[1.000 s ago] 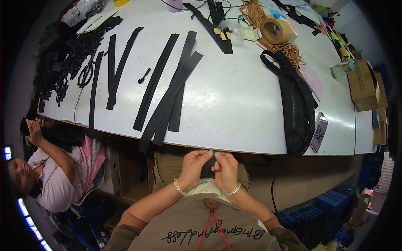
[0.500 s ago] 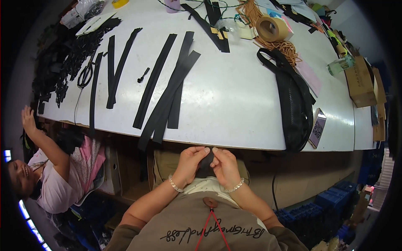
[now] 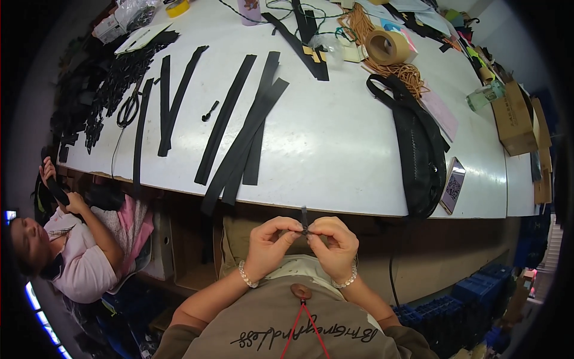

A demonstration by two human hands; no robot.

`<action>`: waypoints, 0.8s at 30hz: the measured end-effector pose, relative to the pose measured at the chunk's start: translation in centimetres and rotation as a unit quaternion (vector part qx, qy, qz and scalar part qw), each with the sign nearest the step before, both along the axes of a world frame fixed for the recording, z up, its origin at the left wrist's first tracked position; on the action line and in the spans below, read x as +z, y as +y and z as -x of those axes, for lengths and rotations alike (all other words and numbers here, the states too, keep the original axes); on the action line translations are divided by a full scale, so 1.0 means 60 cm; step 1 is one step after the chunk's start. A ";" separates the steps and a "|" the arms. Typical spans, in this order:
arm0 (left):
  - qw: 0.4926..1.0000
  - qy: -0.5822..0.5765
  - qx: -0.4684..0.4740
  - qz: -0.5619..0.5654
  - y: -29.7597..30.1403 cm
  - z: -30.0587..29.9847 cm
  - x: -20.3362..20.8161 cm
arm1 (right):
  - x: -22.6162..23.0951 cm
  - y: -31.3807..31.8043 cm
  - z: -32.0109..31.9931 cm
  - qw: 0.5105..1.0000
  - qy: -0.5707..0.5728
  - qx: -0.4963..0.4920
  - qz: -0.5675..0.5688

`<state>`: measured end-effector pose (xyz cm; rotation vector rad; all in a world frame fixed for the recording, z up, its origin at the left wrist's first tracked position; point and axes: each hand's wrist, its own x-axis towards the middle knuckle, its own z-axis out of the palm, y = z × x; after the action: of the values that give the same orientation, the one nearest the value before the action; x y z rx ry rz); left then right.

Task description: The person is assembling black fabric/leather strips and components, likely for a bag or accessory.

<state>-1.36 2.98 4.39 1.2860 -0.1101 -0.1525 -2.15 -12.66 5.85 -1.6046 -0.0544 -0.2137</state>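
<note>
In front of the table's near edge, both my hands pinch a black strip (image 3: pixel 304 215), whose narrow end points up toward the table. My left hand (image 3: pixel 269 242) holds it between thumb and forefinger. Touching it at the same spot, my right hand (image 3: pixel 336 246) pinches from the other side. Fingers cover most of the strip, so its full shape is hidden. Just beyond my left hand, long black strips (image 3: pixel 241 148) lie crossed on the table, their near ends overhanging its edge. Farther left lie more black strips (image 3: pixel 165 107) and a small black zipper pull (image 3: pixel 210 111).
On the white table (image 3: pixel 335 143), a black zippered bag (image 3: pixel 418 161) and a phone (image 3: pixel 453 186) lie right. Brown tape (image 3: pixel 387 47) and tan cord (image 3: pixel 410 78) sit behind. Scissors (image 3: pixel 128 111) lie beside black scraps (image 3: pixel 113 78). At left sits a co-worker (image 3: pixel 84 248) holding something dark.
The black strip hung toward me between my hands; now its end points up. My hands have come slightly lower and nearer me. The co-worker's raised hand has dropped, and both their hands show.
</note>
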 end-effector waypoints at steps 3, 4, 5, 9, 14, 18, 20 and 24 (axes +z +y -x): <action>1.000 -0.014 0.000 -0.009 -0.001 -0.002 0.001 | 0.002 -0.001 0.002 1.000 -0.017 -0.001 0.016; 1.000 -0.014 0.000 -0.009 0.000 -0.002 0.000 | 0.002 -0.001 0.002 1.000 -0.010 0.000 0.012; 1.000 -0.008 0.001 -0.010 0.000 -0.002 0.000 | 0.001 0.000 0.003 1.000 -0.009 0.000 0.012; 0.998 0.062 0.013 -0.024 -0.003 -0.002 0.007 | -0.002 -0.001 0.005 0.999 0.026 0.012 -0.018; 0.994 -0.003 -0.002 -0.110 0.008 -0.011 0.005 | 0.000 -0.004 0.003 1.000 0.014 0.022 -0.016; 0.977 -0.103 0.019 -0.187 0.008 -0.016 0.006 | 0.002 -0.002 0.004 0.995 0.052 0.050 -0.074; 0.978 -0.099 0.024 -0.183 0.005 -0.016 0.006 | 0.006 -0.001 0.004 0.993 0.056 0.058 -0.083; 0.978 -0.108 0.035 -0.175 0.004 -0.016 0.005 | 0.012 0.000 0.006 0.994 0.052 0.055 -0.079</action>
<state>-0.38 3.19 4.69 1.6549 -0.2319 0.0321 -2.50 -12.66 6.57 -1.4487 -0.0432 -0.0469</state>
